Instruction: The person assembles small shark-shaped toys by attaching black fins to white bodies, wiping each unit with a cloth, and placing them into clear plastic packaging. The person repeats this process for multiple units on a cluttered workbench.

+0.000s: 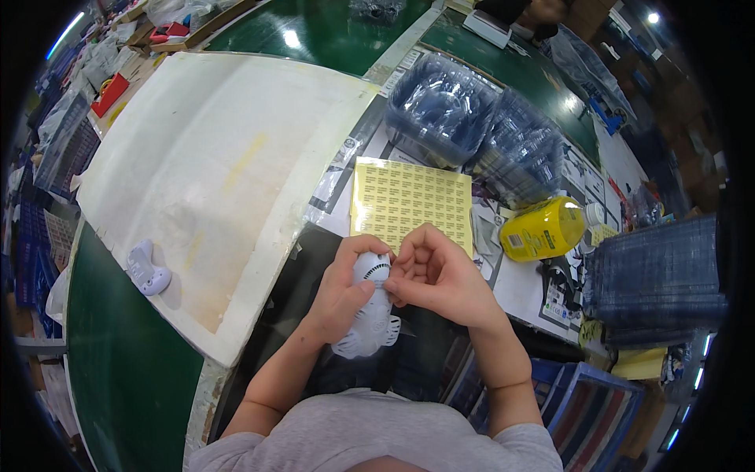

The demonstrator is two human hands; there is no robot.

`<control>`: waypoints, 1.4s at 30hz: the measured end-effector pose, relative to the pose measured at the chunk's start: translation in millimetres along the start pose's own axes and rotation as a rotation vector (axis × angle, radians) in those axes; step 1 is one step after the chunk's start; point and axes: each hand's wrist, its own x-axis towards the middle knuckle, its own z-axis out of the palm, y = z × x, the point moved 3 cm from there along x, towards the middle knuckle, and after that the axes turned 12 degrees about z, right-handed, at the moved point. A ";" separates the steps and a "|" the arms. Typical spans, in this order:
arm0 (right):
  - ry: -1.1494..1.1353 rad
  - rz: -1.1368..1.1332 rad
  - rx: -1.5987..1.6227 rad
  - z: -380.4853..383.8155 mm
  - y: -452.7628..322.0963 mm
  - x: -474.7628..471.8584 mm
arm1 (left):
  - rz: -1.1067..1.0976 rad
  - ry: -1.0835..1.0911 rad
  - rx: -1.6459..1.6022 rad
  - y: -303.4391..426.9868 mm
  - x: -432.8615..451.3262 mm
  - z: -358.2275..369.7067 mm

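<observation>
My left hand holds a white plastic housing with a dark slotted arc and vented side parts, above my lap. My right hand is beside its upper right edge, thumb and forefinger pinched close together near the surface; whether anything small is between them cannot be told. Just beyond both hands lies a yellow sheet of small printed labels. A similar whitish plastic part rests on the white board at the left.
Stacked clear plastic trays stand beyond the label sheet. A bottle of yellow liquid lies on its side at the right, near a dark stack of plastic trays. Striped fabric in a blue frame is low right. A person is across the table.
</observation>
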 end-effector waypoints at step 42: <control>-0.003 -0.411 0.646 81.2 17.7 180.3 | -0.652 0.041 -0.126 -79.6 -120.8 -51.0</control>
